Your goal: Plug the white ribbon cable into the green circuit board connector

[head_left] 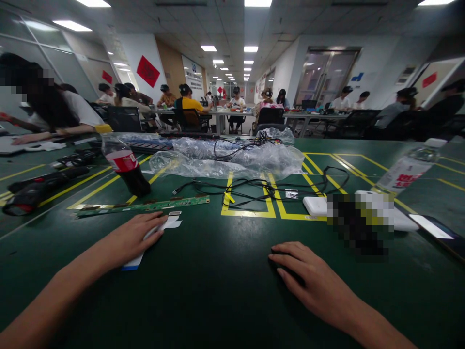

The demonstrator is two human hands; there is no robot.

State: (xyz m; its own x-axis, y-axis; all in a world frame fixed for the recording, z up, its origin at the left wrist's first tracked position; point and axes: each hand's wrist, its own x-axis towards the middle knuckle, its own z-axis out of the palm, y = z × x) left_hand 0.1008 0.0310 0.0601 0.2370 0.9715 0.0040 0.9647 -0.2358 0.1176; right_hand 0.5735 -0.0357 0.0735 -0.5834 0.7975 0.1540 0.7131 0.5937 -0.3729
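Observation:
My left hand (136, 236) lies palm down on the dark green table, fingers stretched forward and thumb apart. Under it is what looks like a white flat ribbon cable (173, 224); one blue-edged end shows below the palm, and the middle is covered by the hand. Just beyond those fingertips lies a long, narrow green circuit board (174, 203). My right hand (308, 276) rests on the bare tabletop to the right, fingers loosely extended and slightly bent, with nothing visible in them. Dark shadow hides the space beneath its fingers.
A cola bottle (125, 167) stands behind the board. Black cables (250, 191) and clear plastic wrap (225, 157) lie mid-table. At right are a white device (315, 206), a clear bottle (410, 167) and a phone (441, 232). A black flashlight (47, 186) lies left. People sit beyond.

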